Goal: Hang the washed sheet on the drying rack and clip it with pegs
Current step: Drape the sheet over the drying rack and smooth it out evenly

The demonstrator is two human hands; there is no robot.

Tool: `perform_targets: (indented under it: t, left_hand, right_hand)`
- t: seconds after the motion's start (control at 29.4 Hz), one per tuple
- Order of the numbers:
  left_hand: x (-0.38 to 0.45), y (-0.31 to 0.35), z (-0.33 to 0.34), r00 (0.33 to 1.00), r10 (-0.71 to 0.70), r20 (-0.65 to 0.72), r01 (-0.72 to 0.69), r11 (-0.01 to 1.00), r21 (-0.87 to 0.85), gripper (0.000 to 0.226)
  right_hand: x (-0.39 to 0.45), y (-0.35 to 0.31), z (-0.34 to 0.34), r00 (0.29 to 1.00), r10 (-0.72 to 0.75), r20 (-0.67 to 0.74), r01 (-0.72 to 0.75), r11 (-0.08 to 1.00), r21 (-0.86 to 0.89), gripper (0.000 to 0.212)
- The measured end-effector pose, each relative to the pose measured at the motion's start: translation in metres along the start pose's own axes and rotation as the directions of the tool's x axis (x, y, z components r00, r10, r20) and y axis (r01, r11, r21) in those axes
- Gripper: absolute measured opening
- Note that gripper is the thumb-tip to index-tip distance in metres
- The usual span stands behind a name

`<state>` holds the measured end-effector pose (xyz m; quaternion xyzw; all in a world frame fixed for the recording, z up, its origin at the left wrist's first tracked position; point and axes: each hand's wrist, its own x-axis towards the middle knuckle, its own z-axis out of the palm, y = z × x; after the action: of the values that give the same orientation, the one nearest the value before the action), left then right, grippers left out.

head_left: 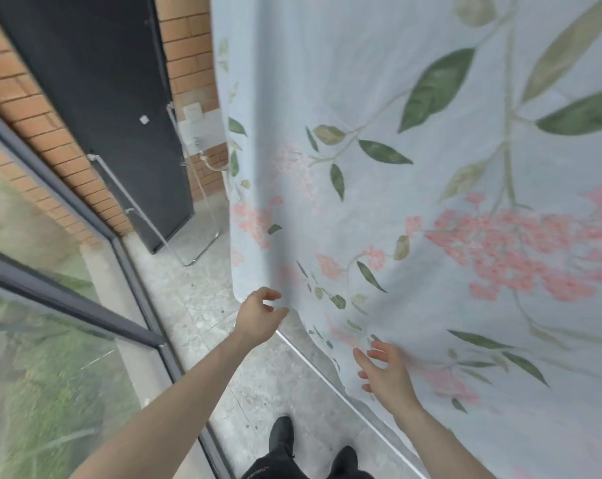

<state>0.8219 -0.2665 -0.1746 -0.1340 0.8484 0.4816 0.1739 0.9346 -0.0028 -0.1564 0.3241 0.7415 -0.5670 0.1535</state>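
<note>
Two bare hands reach toward the hanging sheet [413, 167], pale blue with green leaves and pink blossoms; it falls lengthwise from above the hands to the floor. The left hand [258, 314], fingers loosely spread, touches its lower side edge; the right hand [384, 373], fingers straight and apart, lies against the cloth, holding nothing

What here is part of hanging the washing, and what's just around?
Part of the job:
floral sheet
drying rack
left hand, at the sheet's edge
right hand, open by the sheet

Just around:
black door
brick wall
glass pane
</note>
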Motion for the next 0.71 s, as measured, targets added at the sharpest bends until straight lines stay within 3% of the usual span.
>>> perform_targets:
  t: [0.17, 0.2, 0.31, 0.51, 0.61, 0.71]
  left_hand:
    - [-0.032, 0.062, 0.027, 0.952, 0.227, 0.208, -0.244, 0.968, 0.063, 0.029]
    - [-0.037, 0.069, 0.020, 0.947, 0.257, 0.194, -0.276, 0.958, 0.075, 0.030]
    - [-0.051, 0.101, 0.054, 0.870, 0.382, 0.313, -0.443, 0.883, 0.155, 0.031]
    - [-0.094, 0.134, 0.125, 0.723, 0.477, 0.499, -0.626, 0.759, 0.180, 0.037]
    - [-0.120, 0.148, 0.159, 0.696, 0.471, 0.542, -0.643, 0.744, 0.179, 0.037]
    - [-0.151, 0.158, 0.203, 0.688, 0.460, 0.561, -0.658, 0.722, 0.216, 0.040]
  right_hand:
    - [-0.022, 0.037, -0.045, 0.979, 0.101, -0.174, -0.084, 0.991, 0.101, 0.051]
    - [-0.022, 0.037, -0.047, 0.977, 0.108, -0.183, -0.089, 0.990, 0.109, 0.051]
    - [-0.045, 0.077, -0.097, 0.928, 0.195, -0.317, -0.144, 0.973, 0.178, 0.053]
    - [-0.110, 0.174, -0.190, 0.801, 0.357, -0.480, -0.225, 0.923, 0.311, 0.063]
    - [-0.131, 0.216, -0.232, 0.750, 0.404, -0.524, -0.222, 0.899, 0.377, 0.066]
    - [-0.149, 0.241, -0.273, 0.743, 0.376, -0.554, -0.179, 0.909, 0.377, 0.064]
